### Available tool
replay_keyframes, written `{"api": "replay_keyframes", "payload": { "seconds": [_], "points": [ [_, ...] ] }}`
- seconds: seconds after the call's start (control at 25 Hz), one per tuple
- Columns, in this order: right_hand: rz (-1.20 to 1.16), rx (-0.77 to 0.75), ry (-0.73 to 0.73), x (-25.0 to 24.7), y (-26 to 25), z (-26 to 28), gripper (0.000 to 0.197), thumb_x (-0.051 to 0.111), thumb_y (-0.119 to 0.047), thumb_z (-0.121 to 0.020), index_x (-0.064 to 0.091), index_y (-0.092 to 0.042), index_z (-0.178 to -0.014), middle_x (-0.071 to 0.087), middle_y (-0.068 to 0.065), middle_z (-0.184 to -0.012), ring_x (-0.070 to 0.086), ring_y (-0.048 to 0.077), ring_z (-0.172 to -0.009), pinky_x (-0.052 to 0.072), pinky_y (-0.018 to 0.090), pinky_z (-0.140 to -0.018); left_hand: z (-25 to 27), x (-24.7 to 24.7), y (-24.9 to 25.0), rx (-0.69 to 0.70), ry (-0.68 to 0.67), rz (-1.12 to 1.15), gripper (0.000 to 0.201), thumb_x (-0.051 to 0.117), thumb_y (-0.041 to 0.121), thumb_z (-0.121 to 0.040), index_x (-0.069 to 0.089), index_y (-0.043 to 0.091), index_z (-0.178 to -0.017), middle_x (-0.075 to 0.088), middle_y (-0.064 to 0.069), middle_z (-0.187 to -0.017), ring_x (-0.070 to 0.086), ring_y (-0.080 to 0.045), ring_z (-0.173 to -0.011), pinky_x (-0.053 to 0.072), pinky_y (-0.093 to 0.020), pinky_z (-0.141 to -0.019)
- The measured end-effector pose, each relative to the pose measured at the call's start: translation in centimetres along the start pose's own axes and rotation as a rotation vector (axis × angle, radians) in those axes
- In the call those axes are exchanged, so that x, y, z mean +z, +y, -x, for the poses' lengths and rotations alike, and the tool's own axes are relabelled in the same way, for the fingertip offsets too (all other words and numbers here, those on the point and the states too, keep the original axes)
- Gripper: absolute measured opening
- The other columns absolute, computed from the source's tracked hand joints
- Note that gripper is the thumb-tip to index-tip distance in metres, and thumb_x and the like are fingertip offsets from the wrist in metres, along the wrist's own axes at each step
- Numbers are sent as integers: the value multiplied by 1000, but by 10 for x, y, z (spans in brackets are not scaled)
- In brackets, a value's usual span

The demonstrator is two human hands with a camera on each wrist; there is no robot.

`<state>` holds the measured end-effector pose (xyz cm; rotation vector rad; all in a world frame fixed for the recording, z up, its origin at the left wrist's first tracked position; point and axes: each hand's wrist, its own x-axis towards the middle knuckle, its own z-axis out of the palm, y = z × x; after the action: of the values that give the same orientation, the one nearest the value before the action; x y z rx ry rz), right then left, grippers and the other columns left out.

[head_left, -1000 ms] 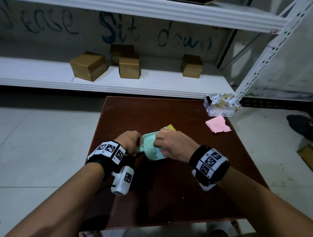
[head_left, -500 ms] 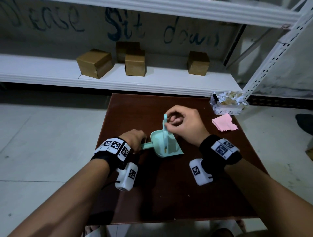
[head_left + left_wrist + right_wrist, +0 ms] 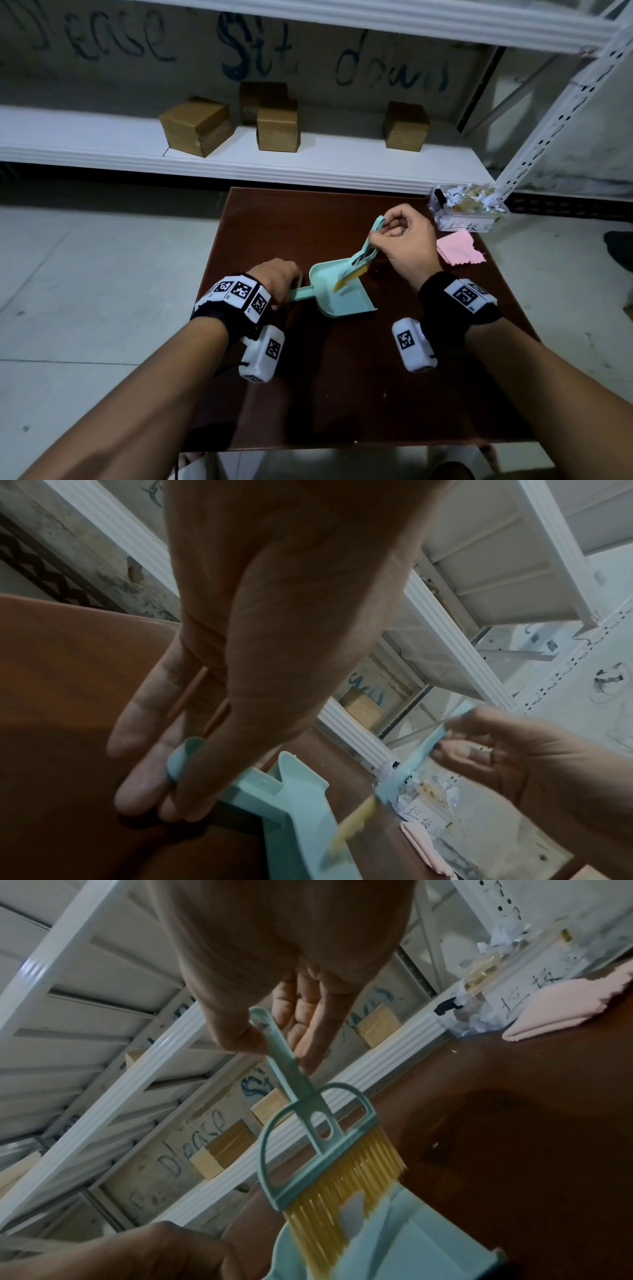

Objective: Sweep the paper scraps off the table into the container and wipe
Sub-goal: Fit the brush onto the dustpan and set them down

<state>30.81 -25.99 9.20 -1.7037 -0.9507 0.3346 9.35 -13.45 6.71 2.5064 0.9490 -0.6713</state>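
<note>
Fingers (image 3: 378,236) tilting brush (image 3: 363,255) rightward, dustpan (image 3: 342,298) unmoved

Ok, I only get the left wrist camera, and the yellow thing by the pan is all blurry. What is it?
Observer: Bristles of a small brush. The right hand pinches its handle, bristles down in the dustpan.
Operator: I see one box. Any more?
Observer: Four cardboard boxes sit on the shelf.
Operator: Is the tub full?
Observer: The container is heaped with paper scraps.
</note>
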Motion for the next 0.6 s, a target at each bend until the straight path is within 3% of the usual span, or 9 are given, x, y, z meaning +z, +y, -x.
{"api": "replay_keyframes", "payload": {
  "seconds": [0.08, 0.16, 0.24, 0.4, 0.52, 0.6],
  "points": [
    [70, 28, 9, 0, 8, -1, 27, 79, -17, -60, 66, -24, -82, 68, -4, -66, 61, 11, -56, 59, 39, -62, -1, 0, 1, 5, -7, -15, 49, 80, -4, -67, 72, 19, -109, 73, -4, -101, 69, -25, -95, 59, -35, -80],
    [88, 33, -3, -2, 13, -3, 21, 83, -15, -65, 71, -24, -79, 68, -2, -64, 62, 12, -58, 60, 43, -66, -3, 0, 1, 7, -8, -16, 48, 80, -5, -66, 72, 20, -106, 73, -4, -101, 69, -25, -94, 59, -35, -80],
    [59, 30, -8, -4, 14, -5, 16, 86, -10, -73, 72, -18, -75, 66, -1, -63, 61, 13, -58, 59, 40, -63, -4, 0, 0, 8, -5, -8, 48, 80, -6, -65, 72, 22, -103, 74, -3, -99, 70, -24, -93, 60, -35, -79],
    [38, -7, -15, -2, 11, -4, 9, 81, -11, -81, 74, -13, -75, 62, -5, -58, 59, 10, -53, 63, 47, -63, -6, 0, 2, 18, 0, 16, 46, 80, -6, -65, 71, 23, -99, 74, -2, -94, 71, -23, -89, 61, -37, -81],
    [170, -160, -54, 3, 6, 2, 4, 75, -16, -80, 75, -18, -76, 63, -2, -61, 52, 6, -52, 52, 32, -56, -5, 0, 3, 24, -23, 99, 34, 79, -5, -73, 71, 17, -98, 76, -2, -81, 74, -22, -79, 63, -37, -80],
    [220, -243, -104, 8, 0, 9, 12, 71, -22, -77, 79, -22, -85, 65, -3, -67, 56, 7, -55, 51, 29, -60, -4, 1, 4, 21, -42, 205, 27, 78, -1, -79, 69, 10, -103, 78, -8, -82, 73, -21, -68, 63, -33, -69]
  ]
}}
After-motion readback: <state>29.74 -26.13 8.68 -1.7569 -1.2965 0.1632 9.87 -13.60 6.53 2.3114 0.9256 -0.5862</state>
